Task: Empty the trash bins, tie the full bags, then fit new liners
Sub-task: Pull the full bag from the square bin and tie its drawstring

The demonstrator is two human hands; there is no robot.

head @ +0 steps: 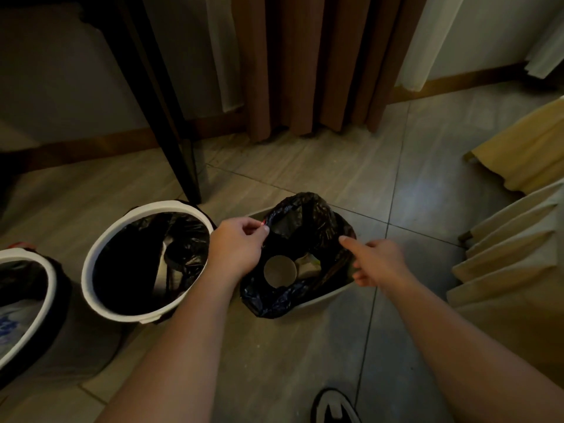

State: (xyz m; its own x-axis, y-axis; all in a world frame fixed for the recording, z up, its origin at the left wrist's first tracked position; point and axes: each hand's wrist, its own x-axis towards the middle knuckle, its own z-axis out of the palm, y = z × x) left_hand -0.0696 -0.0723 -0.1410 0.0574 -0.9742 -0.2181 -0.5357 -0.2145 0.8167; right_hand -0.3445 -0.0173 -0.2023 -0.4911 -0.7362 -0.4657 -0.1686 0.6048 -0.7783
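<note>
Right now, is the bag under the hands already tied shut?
No, the black bag gapes open, a round brown object showing inside, while the left hand pinches its rim.

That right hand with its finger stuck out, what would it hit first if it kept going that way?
Probably the black trash bag: the right hand points its forefinger up and left at the bag's right rim. Depth is unclear; it may already touch.
</note>
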